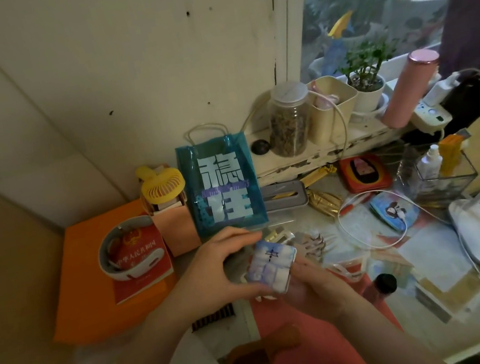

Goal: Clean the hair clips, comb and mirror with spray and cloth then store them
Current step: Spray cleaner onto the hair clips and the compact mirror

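From the head view, your hands meet over the cluttered worktop (443, 325): your left hand (215, 269) curls its fingers over the top edge of a small square compact mirror with a pale blue-and-white printed cover (271, 269), while your right hand (311, 284) cradles it from beneath. The mirror lies tilted, face up, between both palms. Just beyond it rest translucent claw hair clips (310, 244). Behind stands a teal plastic gift bag with white lettering (222, 188), contents unclear, likely the storage spot.
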`<state>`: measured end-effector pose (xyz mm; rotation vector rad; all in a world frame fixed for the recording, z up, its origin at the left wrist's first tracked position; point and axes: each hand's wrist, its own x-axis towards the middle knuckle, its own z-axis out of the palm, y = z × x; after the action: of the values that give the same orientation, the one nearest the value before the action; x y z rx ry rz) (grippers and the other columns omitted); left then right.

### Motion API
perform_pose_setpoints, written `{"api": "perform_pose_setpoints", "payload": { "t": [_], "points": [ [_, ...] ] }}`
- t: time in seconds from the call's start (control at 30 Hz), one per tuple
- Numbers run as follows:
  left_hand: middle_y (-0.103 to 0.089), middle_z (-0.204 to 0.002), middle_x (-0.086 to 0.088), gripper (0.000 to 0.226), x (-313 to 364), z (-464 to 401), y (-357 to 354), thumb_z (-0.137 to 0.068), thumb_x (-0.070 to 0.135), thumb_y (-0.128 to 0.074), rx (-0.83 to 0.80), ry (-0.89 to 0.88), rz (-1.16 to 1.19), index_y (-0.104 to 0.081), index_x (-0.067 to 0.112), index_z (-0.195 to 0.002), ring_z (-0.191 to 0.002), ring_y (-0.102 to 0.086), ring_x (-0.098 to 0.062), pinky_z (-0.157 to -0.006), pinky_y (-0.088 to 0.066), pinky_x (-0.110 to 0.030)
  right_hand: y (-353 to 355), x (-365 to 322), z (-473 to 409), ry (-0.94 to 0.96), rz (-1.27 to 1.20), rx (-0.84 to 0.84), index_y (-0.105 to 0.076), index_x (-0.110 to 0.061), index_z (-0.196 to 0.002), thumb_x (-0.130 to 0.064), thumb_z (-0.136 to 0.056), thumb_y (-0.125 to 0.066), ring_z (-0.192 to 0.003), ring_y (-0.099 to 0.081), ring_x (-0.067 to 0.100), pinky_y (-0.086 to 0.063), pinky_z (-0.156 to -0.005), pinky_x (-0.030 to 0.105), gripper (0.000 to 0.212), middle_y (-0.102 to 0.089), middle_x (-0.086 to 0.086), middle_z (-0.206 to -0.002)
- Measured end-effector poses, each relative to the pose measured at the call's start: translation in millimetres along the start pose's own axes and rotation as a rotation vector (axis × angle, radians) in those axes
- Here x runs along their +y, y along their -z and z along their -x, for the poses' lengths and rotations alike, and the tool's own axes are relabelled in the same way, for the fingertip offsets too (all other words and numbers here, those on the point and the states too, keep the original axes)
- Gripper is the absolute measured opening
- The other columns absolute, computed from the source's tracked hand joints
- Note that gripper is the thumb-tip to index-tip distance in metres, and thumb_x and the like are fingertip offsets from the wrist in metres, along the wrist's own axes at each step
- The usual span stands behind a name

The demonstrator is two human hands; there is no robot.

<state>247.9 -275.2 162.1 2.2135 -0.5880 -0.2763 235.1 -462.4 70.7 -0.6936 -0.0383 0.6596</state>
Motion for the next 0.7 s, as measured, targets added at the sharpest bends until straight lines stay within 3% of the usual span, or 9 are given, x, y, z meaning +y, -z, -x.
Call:
{"api": "perform_pose_setpoints", "payload": {
  "t": [0.13, 0.23, 0.4, 0.57, 0.7],
  "points": [
    [-0.055, -0.113, 0.019, 0.067, -1.3, 1.5, -2.0, -0.060, 0.052, -0.079, 0.081, 0.152, 0.056, -0.061, 0.032, -0.122, -0.105, -0.053, 0.008, -0.089, -0.044, -0.013, -3.4, 3.2, -1.7, 0.005, -0.033, -0.001, -0.065, -0.006, -0.119, -0.029, -0.060, -0.090, -0.108, -0.063, 0.027, -0.044, -0.099, 0.039, 0.068, -0.065, 0.017, -0.118],
    [-0.056, -0.103, 0.016, 0.044, -1.4, 2.9, -4.4, -0.060, 0.053, -0.079, 0.077, 0.206, 0.065, -0.058, 0.054, -0.099, -0.096, -0.054, 0.009, -0.079, -0.042, -0.010, -9.6, 4.3, -3.7, 0.006, -0.064, 0.035, -0.062, -0.001, -0.118, -0.027, -0.054, -0.093, -0.102, -0.066, 0.026, -0.052, -0.090, 0.033, 0.075, -0.067, 0.017, -0.113],
    [-0.058, -0.100, 0.010, 0.056, -9.2, 3.0, -9.6, -0.055, 0.064, -0.079, 0.055, 0.258, 0.038, -0.070, 0.041, -0.105, -0.091, -0.060, -0.001, -0.085, -0.053, -0.034, -15.1, 5.1, -7.9, 0.017, -0.072, 0.060, -0.046, 0.007, -0.131, -0.025, -0.056, -0.092, -0.106, -0.064, 0.029, -0.052, -0.090, 0.033, 0.094, -0.063, 0.022, -0.117],
    [-0.060, -0.098, 0.002, 0.052, -10.3, -0.2, -9.4, -0.054, 0.065, -0.076, 0.066, 0.290, 0.088, -0.073, 0.037, -0.098, -0.087, -0.063, -0.009, -0.082, -0.054, -0.041, -17.6, 5.5, -10.4, 0.035, -0.041, 0.057, -0.053, 0.002, -0.125, -0.029, -0.061, -0.090, -0.109, -0.062, 0.029, -0.049, -0.096, 0.035, 0.080, -0.061, 0.022, -0.121],
    [-0.063, -0.098, 0.008, 0.044, -14.6, -1.8, -8.6, -0.055, 0.064, -0.073, 0.056, 0.315, 0.133, -0.072, 0.045, -0.095, -0.089, -0.062, -0.004, -0.084, -0.054, -0.038, -20.3, 5.1, -11.2, 0.047, 0.012, 0.132, -0.054, 0.001, -0.126, -0.032, -0.060, -0.089, -0.104, -0.064, 0.027, -0.054, -0.084, 0.031, 0.081, -0.062, 0.021, -0.119]
  ]
}}
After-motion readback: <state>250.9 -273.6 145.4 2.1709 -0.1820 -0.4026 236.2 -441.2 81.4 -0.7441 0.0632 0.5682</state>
